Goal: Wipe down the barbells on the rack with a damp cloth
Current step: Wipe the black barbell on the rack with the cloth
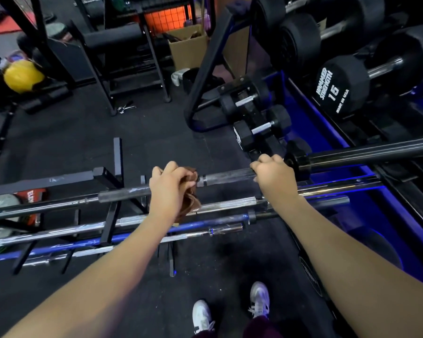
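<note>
Gym floor — left hand [170, 185] grips brown cloth [189, 198] on barbell [226, 176]; right hand [274, 173] grips bar.

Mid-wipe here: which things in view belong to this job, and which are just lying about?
Job:
- brown cloth, gripped by left hand
- dark barbell, gripped by right hand
- other barbells on the black rack

Lying about:
- dumbbells
- cardboard box
- yellow ball
- spring collar
</note>
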Demonstrator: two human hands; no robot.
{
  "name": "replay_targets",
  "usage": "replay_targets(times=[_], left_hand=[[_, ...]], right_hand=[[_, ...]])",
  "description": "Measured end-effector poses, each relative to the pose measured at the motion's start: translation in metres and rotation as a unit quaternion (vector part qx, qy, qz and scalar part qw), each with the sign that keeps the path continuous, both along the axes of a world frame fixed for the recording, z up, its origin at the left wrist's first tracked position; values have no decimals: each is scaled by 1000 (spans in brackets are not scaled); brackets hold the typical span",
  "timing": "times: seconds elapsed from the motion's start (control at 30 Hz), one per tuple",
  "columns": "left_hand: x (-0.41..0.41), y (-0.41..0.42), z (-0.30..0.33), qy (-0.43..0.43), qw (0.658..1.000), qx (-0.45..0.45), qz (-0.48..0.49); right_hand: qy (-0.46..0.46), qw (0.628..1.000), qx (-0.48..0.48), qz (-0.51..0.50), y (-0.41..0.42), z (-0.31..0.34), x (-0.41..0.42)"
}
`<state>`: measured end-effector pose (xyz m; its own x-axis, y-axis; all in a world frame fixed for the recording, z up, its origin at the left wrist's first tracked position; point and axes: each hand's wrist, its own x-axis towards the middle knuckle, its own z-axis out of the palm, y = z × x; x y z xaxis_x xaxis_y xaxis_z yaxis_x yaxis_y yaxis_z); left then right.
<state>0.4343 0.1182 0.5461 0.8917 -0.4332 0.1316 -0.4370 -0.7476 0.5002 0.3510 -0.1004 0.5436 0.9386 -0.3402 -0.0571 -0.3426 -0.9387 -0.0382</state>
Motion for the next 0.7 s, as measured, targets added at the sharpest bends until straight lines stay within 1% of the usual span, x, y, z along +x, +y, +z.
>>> replay_targets(times=[0.07,0.1,0.17,0.2,0.3,0.37,0.43,0.5,0.53,0.57,0.6,0.67,0.7], left_hand=[[-8,-13,-5,-38,998,-30,46],[-12,-27,-9,-34,997,-46,45],[-20,-56,-14,2,998,-59,10],[-22,-68,-14,19,999,-49,-8],[-22,-84,-11,-8,997,-42,-57],[-18,-79,-6,19,995,-60,-80],[-12,-71,1,72,987,-125,-70],[-8,-65,13,125,971,-198,-36],[-6,-65,18,150,962,-227,-20],[-6,-65,22,175,950,-259,-5],[-5,-66,26,209,932,-295,10],[-8,-69,37,294,879,-375,33],[-12,-73,41,334,847,-411,46]], right_hand=[[-8,1000,2,2,2,0,2],[-8,1000,-2,2,2,0,2],[-12,1000,-16,4,3,-2,1],[-14,1000,-26,6,2,-1,1],[-24,999,-25,10,0,0,0],[-23,1000,-18,10,0,-1,0],[-28,999,17,3,0,-2,0],[-71,991,115,-26,2,2,-2],[-108,976,182,-47,5,6,-2],[-144,952,260,-73,10,10,-3],[-171,916,349,-97,17,15,-4],[-200,821,520,-125,33,24,-7],[-206,770,589,-134,40,28,-10]])
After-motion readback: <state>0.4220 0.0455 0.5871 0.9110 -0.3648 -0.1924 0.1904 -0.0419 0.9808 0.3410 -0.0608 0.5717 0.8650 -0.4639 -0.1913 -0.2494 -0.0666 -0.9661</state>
